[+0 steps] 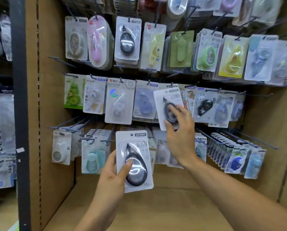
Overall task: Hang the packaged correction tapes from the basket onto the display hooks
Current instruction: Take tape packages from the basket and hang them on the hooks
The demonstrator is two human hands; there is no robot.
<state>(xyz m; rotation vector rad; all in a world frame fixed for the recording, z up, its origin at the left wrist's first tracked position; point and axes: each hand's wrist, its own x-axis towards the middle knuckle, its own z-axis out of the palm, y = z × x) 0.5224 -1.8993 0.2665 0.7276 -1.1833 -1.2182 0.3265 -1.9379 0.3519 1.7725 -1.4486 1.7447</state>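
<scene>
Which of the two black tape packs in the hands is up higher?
The pack in the right hand, the tilted pack raised in front of the middle row. The left hand holds the upright pack lower down.

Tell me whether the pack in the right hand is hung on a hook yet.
Cannot tell. The right hand grips the tilted pack at the middle row, its top edge too blurred.
</scene>
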